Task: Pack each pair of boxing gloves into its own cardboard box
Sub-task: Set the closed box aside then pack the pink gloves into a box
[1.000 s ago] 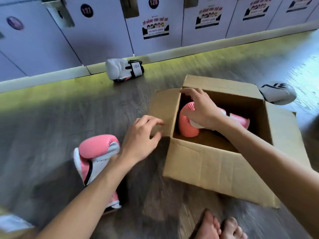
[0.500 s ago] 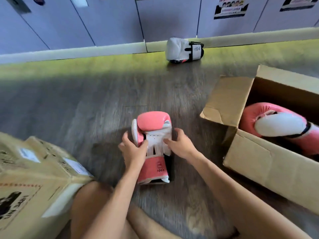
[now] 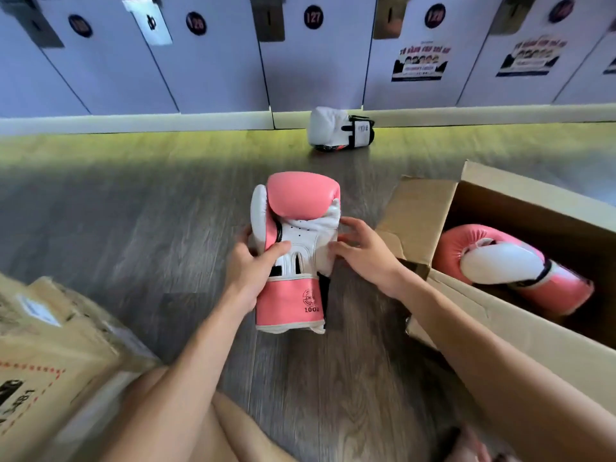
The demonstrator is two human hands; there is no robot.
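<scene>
Both hands are clamped on the pink and white padded boxing glove [image 3: 296,248]. The left hand [image 3: 253,268] wraps its thumb side with the thumb across the white palm, and the right hand [image 3: 363,255] pinches the opposite edge. The glove is held over the grey wood-look floor [image 3: 133,221], just left of the open brown cardboard box [image 3: 533,348], where its pink and white mate [image 3: 510,265] already lies.

The likely snag is the box's left flap [image 3: 416,215], which stands between glove and opening — carried across low, the cuff could catch it and shove the box. The mate lies across the middle, so this glove may jam on top rather than settle beside it.

The box's right part is cut off, so spare room is unclear. Whether the held cuff touches the floor I cannot tell, and the white glove with a black strap [image 3: 336,130] by the lockers shows no partner
</scene>
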